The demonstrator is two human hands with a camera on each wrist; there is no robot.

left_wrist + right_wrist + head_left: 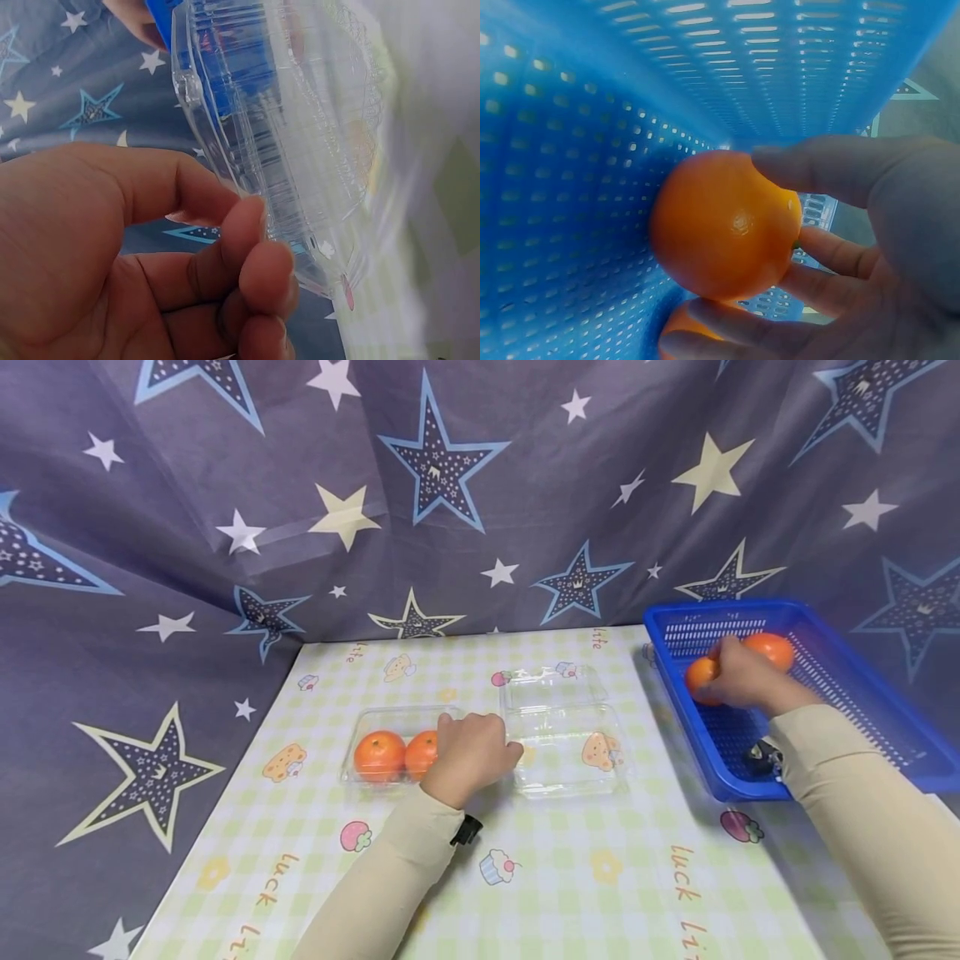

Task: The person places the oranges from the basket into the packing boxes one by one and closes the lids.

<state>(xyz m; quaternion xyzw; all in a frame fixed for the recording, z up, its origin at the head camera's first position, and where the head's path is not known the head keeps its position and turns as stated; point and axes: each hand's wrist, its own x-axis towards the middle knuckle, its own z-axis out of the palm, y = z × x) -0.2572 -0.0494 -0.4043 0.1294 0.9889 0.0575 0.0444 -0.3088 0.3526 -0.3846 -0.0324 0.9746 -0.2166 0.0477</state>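
Observation:
My right hand (pixel 742 675) is inside the blue basket (pixel 720 781), its thumb and fingers round an orange (pixel 724 225) with a small green stem. A second orange (pixel 771 650) lies close by in the basket, and my lower fingertips lie against it in the right wrist view. My left hand (pixel 476 752), fingers loosely curled, is between two clear plastic boxes. Its thumb and fingertips are by the near-left edge of the box with its lid raised (pixel 570 785), where no fruit shows. The other clear box (pixel 360 722) shows two oranges (pixel 380 757), one partly hidden by my left hand.
A checked tablecloth (pixel 562 893) with printed cakes, bears and strawberries covers the table. Behind it hangs a dark curtain (pixel 480 560) with stars. The basket stands at the table's right side and has slotted walls. Each wrist wears a small dark camera (pixel 467 831).

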